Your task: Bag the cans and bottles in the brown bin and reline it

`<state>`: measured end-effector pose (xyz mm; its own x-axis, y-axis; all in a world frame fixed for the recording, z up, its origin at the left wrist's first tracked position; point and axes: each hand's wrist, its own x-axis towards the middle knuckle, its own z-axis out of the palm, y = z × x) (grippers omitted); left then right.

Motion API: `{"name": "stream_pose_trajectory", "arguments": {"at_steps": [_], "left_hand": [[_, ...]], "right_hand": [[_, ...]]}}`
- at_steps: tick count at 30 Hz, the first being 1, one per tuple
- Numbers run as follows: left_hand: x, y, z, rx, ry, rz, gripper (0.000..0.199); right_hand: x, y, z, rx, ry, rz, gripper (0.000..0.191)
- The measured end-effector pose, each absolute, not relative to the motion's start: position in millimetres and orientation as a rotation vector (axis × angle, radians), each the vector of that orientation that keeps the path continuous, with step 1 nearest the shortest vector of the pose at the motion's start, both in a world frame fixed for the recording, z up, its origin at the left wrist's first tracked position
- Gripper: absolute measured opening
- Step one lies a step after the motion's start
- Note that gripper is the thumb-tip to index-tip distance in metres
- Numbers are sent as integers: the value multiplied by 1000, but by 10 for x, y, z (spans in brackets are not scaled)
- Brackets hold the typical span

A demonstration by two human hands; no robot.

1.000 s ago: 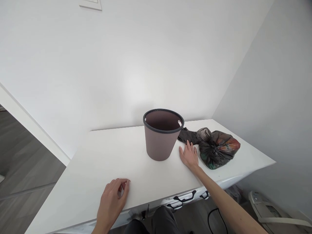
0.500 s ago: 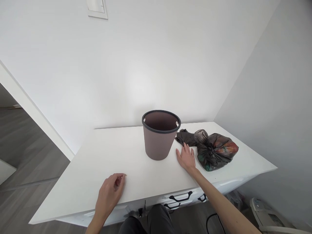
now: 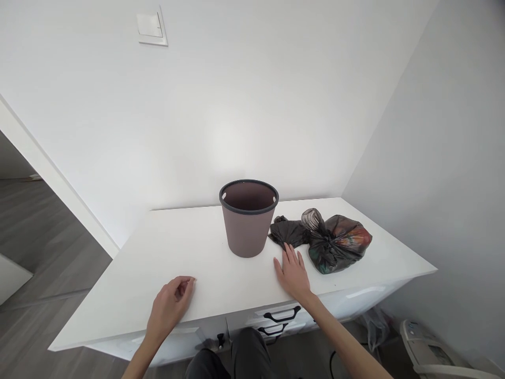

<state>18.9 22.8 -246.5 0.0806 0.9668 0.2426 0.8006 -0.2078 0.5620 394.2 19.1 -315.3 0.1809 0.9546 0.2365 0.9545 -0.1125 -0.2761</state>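
Note:
A brown trash bin (image 3: 246, 231) with a dark rim stands upright on the white cabinet top (image 3: 185, 231). To its right lies a flattened, crumpled black plastic bag (image 3: 289, 233). Beside that sits a knotted, filled black trash bag (image 3: 338, 245), coloured contents showing through. My right hand (image 3: 294, 273) lies palm down with its fingers spread, fingertips at the near edge of the flattened bag. Left of the bin, near the front edge, my left hand (image 3: 169, 302) rests with fingers curled and fingertips against the thumb, nothing visible in it.
White walls rise behind and to the right, with a light switch (image 3: 152, 26) at upper left. Drawers with black handles (image 3: 282, 314) are below the front edge. A pale machine (image 3: 430, 347) and a clear plastic bag (image 3: 374, 326) are at lower right.
My right hand has slid back towards the front edge, and the flattened bag looks more spread out. My left hand, the bin and the filled bag keep their places; the view has shifted slightly.

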Motion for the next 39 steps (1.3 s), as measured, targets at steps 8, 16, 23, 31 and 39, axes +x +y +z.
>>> {"name": "stream_pose_trajectory", "arguments": {"at_steps": [8,16,23,31,39], "left_hand": [[164,208,-2450,2080,1748,852,44],[653,-292,-2192,2349,1184,921,68],[1188,-590,-1465,2038,1012,600,37],[1139,-668,-1312,2259,1245,677,35],[868,-733,-1007,2459,1571,836,47]], "right_hand": [[3594,-576,-3064,-1787,-1712,310,72],[3399,-1533,-2058,-1285,-1354,1167,54],[3584,-1666,-1575,-1002,-659,1248,48],[3706,-1830,-1721,-961,-486,1276,64],[3782,-2003,-1632,-1027,-558,1206,64]]}}
